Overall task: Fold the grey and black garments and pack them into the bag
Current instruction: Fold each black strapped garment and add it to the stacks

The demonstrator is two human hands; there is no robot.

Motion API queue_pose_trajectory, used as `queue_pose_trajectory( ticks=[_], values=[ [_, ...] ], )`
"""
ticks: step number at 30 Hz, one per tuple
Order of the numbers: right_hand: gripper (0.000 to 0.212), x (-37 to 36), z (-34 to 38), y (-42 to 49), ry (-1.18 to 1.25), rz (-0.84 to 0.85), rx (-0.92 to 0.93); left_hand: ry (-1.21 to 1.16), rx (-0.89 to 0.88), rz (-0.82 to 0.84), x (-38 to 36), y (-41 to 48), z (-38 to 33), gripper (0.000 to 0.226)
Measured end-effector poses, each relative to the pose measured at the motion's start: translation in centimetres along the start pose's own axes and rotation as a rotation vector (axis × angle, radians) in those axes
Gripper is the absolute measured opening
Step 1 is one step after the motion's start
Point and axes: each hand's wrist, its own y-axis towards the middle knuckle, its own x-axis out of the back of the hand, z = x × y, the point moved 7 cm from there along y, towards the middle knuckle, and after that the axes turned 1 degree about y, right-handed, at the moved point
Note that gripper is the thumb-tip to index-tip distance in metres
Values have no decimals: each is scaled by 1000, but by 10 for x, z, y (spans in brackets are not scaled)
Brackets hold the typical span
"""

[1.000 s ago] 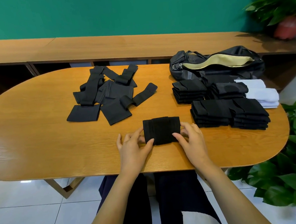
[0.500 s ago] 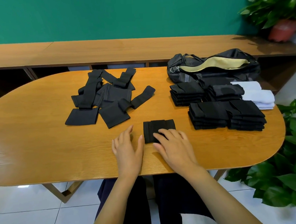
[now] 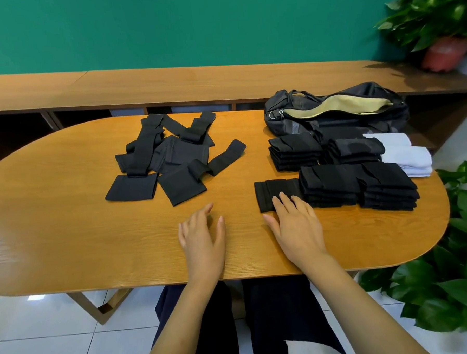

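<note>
Head view, my hands: right hand (image 3: 294, 225) palm down, fingers straight, fingertips resting on the near edge of a folded black garment (image 3: 271, 192), curled round nothing; left hand (image 3: 203, 238) open and empty, palm down low over the table (image 3: 66, 212), fingers loosely spread. The garment lies flat, touching the left side of a black stack (image 3: 330, 185). Bag (image 3: 332, 117) lies unzipped behind the stacks; unfolded garments (image 3: 171, 155) lie well to the left.
</note>
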Motion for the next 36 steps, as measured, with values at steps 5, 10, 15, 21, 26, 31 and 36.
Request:
queue_pose_trajectory(
  ticks=[5, 10, 15, 21, 26, 31, 36],
  values=[
    [60, -4, 7, 0, 51, -3, 83, -12, -39, -14, 6, 11, 1, 36],
    [59, -8, 14, 0, 78, -22, 140, 237, -37, 14, 29, 54, 23, 48],
    [60, -12, 10, 0, 94, -17, 135, 450, -185, 174, 25, 60, 34, 52],
    [52, -11, 6, -2, 86, -55, 77, 176, -475, 229, 13, 24, 6, 43],
    [51, -11, 4, -4, 119, -71, 72, 282, -350, 181, 15, 23, 20, 56],
    [37, -1, 13, -7, 178, -146, 202, 306, -400, 237, 15, 10, 15, 61],
    [31, 13, 26, -12, 333, -235, 323, 322, -488, 263, 15, 4, 11, 59]
  ],
)
